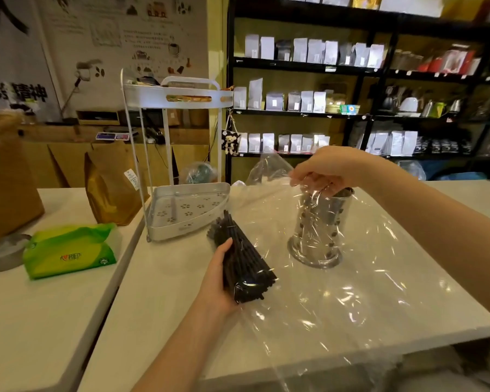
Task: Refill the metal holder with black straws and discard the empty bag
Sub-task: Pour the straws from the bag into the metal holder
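My left hand [217, 275] grips a thick bundle of black straws [239, 258], held tilted just above the white table. Its lower end still sits inside the clear plastic bag [323, 295]. The bag spreads wide across the table and drapes in front of the perforated metal holder [321, 227], which stands upright at centre right. My right hand [320, 172] pinches the bag's upper edge right above the holder's mouth. What the holder contains is hidden behind my hand and the film.
A white two-tier rack [181, 210] stands left of the straws. Further left are a brown paper bag [111, 185], a green tissue pack [68, 251] and a woven basket [6, 176] on a second table. Black shelves of pouches [309, 100] line the back.
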`<state>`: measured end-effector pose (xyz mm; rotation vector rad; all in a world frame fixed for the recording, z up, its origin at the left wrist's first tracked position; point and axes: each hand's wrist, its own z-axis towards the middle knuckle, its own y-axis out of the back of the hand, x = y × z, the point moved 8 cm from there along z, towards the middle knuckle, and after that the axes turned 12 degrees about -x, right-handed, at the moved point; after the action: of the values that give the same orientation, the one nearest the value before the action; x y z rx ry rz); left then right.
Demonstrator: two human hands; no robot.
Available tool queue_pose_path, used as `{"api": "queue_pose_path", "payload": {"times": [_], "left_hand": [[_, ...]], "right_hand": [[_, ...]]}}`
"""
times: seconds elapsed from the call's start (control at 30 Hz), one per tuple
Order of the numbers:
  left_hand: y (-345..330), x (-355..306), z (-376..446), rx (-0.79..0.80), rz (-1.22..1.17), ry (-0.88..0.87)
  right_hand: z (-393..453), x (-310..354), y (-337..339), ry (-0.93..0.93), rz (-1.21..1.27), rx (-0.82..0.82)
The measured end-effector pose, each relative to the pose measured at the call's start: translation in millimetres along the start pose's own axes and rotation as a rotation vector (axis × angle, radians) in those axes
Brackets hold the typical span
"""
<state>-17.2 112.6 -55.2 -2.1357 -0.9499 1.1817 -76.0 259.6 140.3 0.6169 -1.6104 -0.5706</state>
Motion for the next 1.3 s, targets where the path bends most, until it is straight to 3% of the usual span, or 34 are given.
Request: {"api": "queue_pose_path", "payload": {"times": [0.1,0.3,0.63,0.9,1.07,1.3], "left_hand": [[-1,-1,5,0.019,0.045,0.002],[-6,-5,11,-0.049,0.132,0.005],[-41,-41,35,-0.079,0.235,-0.099],[-117,-72,55,-0.065,0.337,-0.238],[-180,-80,57,-0.071,0.413,-0.422],[-260,-118,101,-0.005,0.483,-0.438]], "right_hand": [[1,-5,10,-0.010,0.023,-0.063],[15,-15,33,0.016,0.029,-0.359],[52,-15,66,0.137,-0.091,-0.372],[90,-9,128,0.371,0.049,-0.558],[117,5,180,0.491,0.082,-0.647],[165,9,242,0.517,0.142,-0.656]]}}
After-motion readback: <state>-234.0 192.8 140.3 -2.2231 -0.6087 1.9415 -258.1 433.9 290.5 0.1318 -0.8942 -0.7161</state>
